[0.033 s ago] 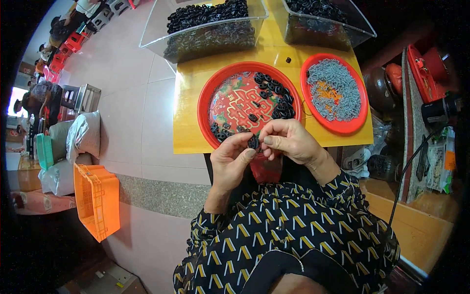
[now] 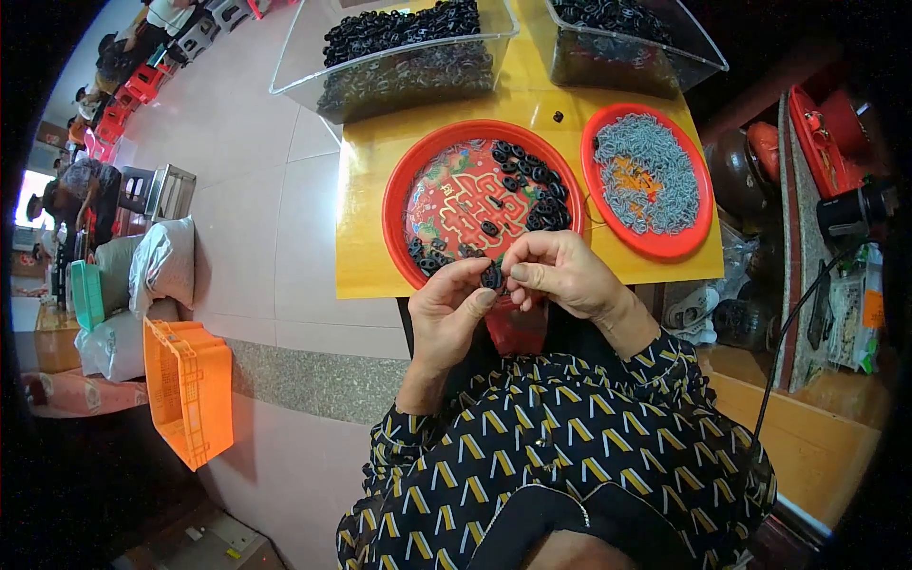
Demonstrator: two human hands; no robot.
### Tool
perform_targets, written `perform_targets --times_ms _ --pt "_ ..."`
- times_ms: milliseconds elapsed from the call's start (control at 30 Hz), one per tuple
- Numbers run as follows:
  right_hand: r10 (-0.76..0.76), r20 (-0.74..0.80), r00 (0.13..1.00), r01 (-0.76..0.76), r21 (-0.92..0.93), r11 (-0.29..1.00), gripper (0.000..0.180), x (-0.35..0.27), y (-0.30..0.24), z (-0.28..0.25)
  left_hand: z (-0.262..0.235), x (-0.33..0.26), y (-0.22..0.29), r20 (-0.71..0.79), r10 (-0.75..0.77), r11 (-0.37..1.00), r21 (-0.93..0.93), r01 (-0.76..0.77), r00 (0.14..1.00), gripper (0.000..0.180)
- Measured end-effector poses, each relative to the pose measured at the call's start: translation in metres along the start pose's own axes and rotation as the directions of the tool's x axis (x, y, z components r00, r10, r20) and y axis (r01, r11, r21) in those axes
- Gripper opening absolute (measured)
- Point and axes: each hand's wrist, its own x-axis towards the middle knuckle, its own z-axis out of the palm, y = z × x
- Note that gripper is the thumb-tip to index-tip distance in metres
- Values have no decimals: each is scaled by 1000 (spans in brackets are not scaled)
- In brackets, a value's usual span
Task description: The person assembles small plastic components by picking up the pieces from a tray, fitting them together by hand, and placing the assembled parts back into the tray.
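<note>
My left hand (image 2: 442, 318) pinches a small black oval piece (image 2: 491, 276) between thumb and fingertips, just over the near rim of a round red tray (image 2: 392, 214). Close against it on the right, my right hand (image 2: 575, 280) has thumb and forefinger pressed together. Whatever those fingertips hold is too small to make out. Similar black pieces (image 2: 551, 209) lie along the tray's right side, with more at its lower left and a few on its patterned middle. To the right, a smaller red plate (image 2: 707, 204) carries many small grey pieces (image 2: 655, 157).
Two clear bins (image 2: 408, 85) full of black pieces stand at the table's far side. One black piece (image 2: 558, 117) lies loose on the yellow table (image 2: 366, 256). An orange crate (image 2: 204, 394) and white sacks (image 2: 163, 261) are on the left. Several people sit farther off.
</note>
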Motion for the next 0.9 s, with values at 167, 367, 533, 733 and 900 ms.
perform_targets --times_ms 167,367,533,733,900 --pt "-22 11 1000 22 10 1000 11 -4 -3 6 4 -2 2 72 18 998 -61 -14 997 28" --pt "-21 11 1000 21 -12 1000 10 -2 -1 7 2 -4 2 54 -1 1000 -9 1 999 26" --pt "-5 11 1000 5 -46 999 11 0 -2 3 3 -2 0 63 -37 997 -60 41 997 25" --pt "8 67 998 -1 -99 995 12 7 -3 0 0 -1 3 76 -50 999 7 49 996 26" --pt "47 17 999 -47 -23 999 11 7 -6 1 1 3 1 58 -57 995 -80 62 997 27"
